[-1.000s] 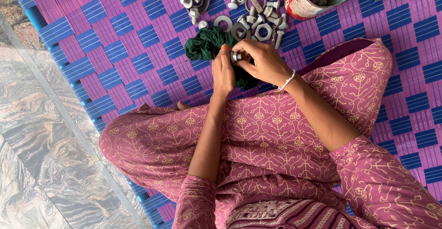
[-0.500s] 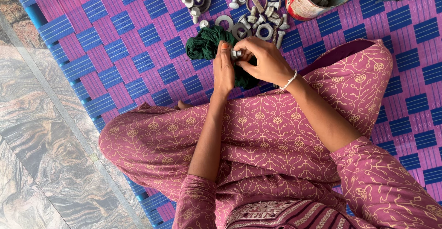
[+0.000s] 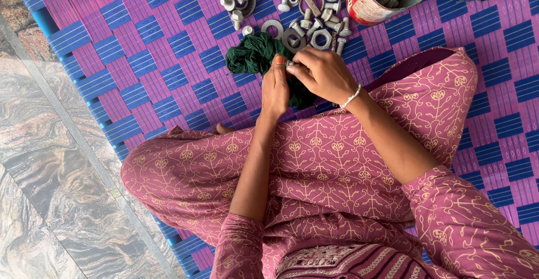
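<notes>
The 2 hands meet over the front of the crossed legs, and between them sits a small grey metal piece [image 3: 290,64], likely a nut or a bolt head, pinched by the fingertips of the right hand [image 3: 324,76] while the left hand [image 3: 274,88] closes against it from the other side, thumb up. Both hands are therefore narrowly closed on that 1 piece, which suggests it is being turned or rubbed rather than merely carried. Directly under and behind the grip lies a bunched dark green cloth [image 3: 259,54], close enough to catch or wipe whatever is held; the fingers press into its near edge. Just beyond the grip, a loose heap of bolts, nuts and washers [image 3: 306,18] is spread on the purple and blue woven mat [image 3: 140,43], within easy reach of either hand. Further out and to the right of the grip stands a dented tin can [image 3: 373,1] holding more hardware, cut off by the top edge. The shape of the held piece is mostly hidden by fingers, so its kind is unsure, and how much of the cloth lies beneath the hands cannot be told. A white bracelet [image 3: 351,96] circles the right wrist.
</notes>
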